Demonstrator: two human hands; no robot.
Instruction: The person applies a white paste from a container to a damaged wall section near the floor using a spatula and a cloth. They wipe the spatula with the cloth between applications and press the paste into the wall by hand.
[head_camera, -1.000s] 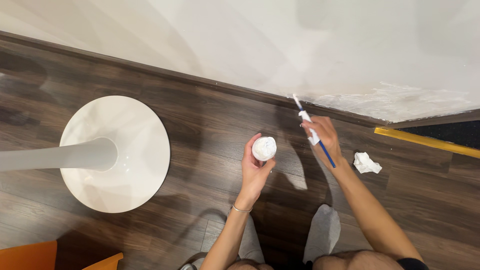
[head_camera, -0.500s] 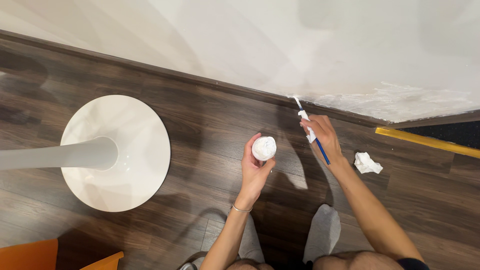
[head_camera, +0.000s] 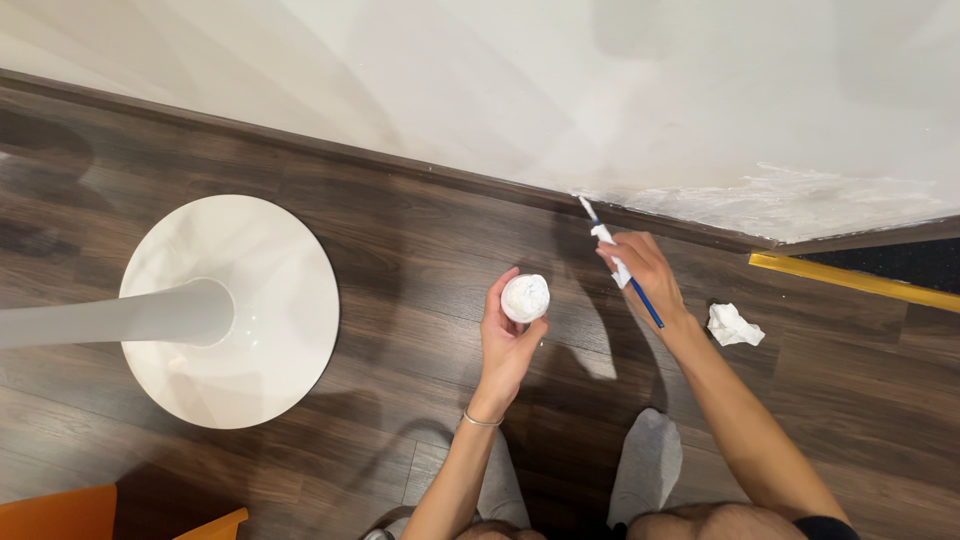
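My left hand (head_camera: 506, 345) holds a small round white pot (head_camera: 525, 297) upright over the dark wood floor. My right hand (head_camera: 642, 268) grips a thin blue-handled brush (head_camera: 617, 262) smeared with white. The brush tip touches the dark baseboard (head_camera: 400, 165) at the foot of the white wall (head_camera: 560, 90), at the left end of a rough white patch (head_camera: 790, 195). My knees in grey show at the bottom of the view.
A white round table base (head_camera: 235, 310) with its column stands on the floor to the left. A crumpled white tissue (head_camera: 733, 325) lies right of my right hand. A yellow strip (head_camera: 850, 278) runs along the floor at right. An orange object (head_camera: 60, 512) sits bottom left.
The brush tip has crept slightly left along the baseboard. The left hand and pot have stayed put.
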